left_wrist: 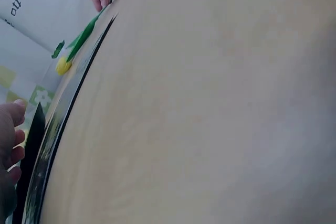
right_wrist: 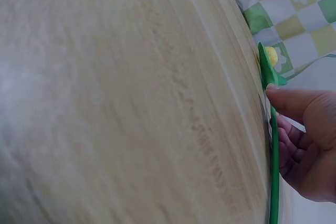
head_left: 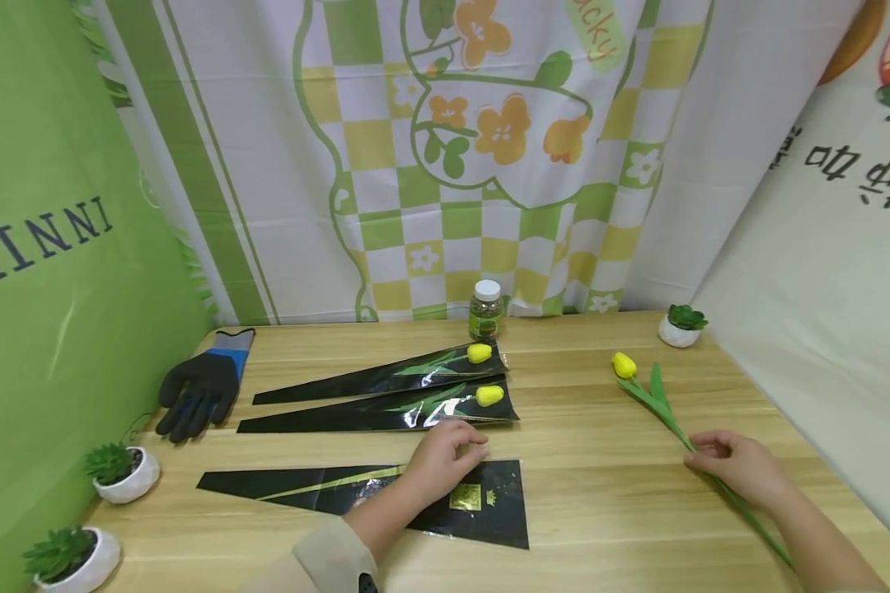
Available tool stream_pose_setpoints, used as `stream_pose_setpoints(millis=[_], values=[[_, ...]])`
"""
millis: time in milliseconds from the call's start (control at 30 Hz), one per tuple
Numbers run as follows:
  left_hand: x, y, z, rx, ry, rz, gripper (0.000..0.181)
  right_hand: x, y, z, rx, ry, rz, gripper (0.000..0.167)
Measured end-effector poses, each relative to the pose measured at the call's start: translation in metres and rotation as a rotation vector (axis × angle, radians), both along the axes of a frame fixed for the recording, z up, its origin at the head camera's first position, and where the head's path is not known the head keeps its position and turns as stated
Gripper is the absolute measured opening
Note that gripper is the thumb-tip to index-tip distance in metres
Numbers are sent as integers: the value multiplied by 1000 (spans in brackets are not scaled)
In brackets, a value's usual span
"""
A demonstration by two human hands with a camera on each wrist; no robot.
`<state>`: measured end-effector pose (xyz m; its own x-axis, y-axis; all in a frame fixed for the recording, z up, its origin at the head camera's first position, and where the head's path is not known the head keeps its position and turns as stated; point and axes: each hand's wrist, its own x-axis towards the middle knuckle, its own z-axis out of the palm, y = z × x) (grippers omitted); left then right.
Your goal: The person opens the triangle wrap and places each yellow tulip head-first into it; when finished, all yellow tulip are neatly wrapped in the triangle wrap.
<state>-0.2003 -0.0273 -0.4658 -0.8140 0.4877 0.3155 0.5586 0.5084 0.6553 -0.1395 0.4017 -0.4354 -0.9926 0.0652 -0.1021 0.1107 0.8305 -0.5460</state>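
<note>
Low, right fingers (right_wrist: pixel 291 140) round stem (right_wrist: pixel 274 182)

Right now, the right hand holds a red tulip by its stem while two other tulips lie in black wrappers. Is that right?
Not quite: the tulip in the right hand is yellow, not red, as the head view shows. The rest holds: two other tulips lie in black wrappers.

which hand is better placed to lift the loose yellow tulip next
Probably the right hand: it pinches the green stem of the loose yellow tulip. The left hand is well across from it, over the flat, glossy black tapered sleeve with gold markings.
</note>
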Motion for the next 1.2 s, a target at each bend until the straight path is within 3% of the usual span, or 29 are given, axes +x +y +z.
stream_pose_setpoints(millis=[267, 467, 667, 900, 1100, 1200], values=[[21, 4, -4, -55, -65, -39, 19, -2, -1, 2, 42, -33, 20, 50], [25, 5, -7, -184, 22, -37, 23, -2, -3, 3, 41, -34, 21, 48], [24, 6, -8, -242, 95, -29, 23, -3, -7, 4, 12, -45, 8, 51], [18, 7, -13, -275, 198, -6, 22, -6, -22, 5, -244, -119, -57, 59], [16, 8, -14, -260, 253, 1, 18, -9, -41, 5, -423, -120, -101, 64], [17, 8, -13, -261, 267, 2, 17, -10, -52, 3, -653, -127, -127, 41]])
